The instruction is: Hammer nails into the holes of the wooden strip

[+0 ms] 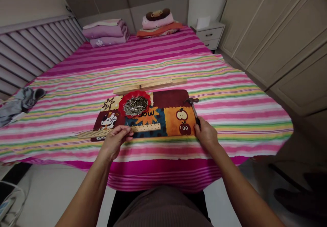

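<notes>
My left hand (118, 139) is closed over the middle of a pale wooden strip (146, 128) with nails standing along it, close-set on the left and more widely spaced on the right. Whatever lies between its fingertips is too small to make out. My right hand (207, 133) is wrapped round the dark handle of a claw hammer (194, 107), whose head rests at the mat's right edge. Beneath the strip lies a patterned mat (170, 99) with cartoon pictures. A red scalloped bowl (122, 101) full of loose nails (136, 106) sits on the mat's left part.
Beyond the mat, bare wooden strips (150, 85) lie on the striped bed cover (237, 97). Folded purple bedding (106, 33) and a second folded pile (158, 22) are by the headboard. Grey cloth (19, 104) lies far left. A nightstand (209, 34) and wardrobe (278, 29) stand right.
</notes>
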Demonstrator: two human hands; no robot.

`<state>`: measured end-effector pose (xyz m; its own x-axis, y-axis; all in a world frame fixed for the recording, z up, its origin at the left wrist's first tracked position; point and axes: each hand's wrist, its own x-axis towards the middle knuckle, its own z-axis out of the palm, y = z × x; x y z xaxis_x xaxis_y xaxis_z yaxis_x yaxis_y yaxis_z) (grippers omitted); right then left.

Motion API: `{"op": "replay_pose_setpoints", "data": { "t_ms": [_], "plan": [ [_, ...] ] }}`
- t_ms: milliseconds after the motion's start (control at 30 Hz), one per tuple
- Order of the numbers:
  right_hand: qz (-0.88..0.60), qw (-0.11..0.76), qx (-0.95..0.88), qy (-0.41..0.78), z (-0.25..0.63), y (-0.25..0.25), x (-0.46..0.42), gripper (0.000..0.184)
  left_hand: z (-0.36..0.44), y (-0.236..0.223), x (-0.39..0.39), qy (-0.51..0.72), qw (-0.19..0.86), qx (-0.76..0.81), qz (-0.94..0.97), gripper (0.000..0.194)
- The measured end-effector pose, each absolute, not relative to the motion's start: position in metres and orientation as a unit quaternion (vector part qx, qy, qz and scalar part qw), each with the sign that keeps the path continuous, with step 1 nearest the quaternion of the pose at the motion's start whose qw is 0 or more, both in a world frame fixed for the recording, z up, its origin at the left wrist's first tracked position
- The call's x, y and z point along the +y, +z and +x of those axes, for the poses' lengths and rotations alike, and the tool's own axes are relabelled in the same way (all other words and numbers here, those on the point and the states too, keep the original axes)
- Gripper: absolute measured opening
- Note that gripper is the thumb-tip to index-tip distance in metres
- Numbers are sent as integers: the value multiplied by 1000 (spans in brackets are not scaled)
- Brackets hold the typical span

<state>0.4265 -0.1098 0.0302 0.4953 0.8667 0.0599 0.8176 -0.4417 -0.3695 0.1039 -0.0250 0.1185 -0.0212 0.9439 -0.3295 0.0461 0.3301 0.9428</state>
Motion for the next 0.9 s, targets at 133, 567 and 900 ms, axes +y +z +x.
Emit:
{"op": "replay_pose_setpoints", "data": {
  "t_ms": [133, 567, 900],
  "plan": [
    [-850, 162, -496, 75, 426, 31, -110, 43, 110, 102, -33, 435, 543, 590, 410, 41],
    [-857, 152, -486, 86, 426, 33, -109, 42, 124, 41, -37, 462, 297, 647, 529, 31],
    [-855, 154, -490, 75, 426, 33, -111, 41, 134, 36, -36, 431, 177, 645, 606, 25]
  ]
}}
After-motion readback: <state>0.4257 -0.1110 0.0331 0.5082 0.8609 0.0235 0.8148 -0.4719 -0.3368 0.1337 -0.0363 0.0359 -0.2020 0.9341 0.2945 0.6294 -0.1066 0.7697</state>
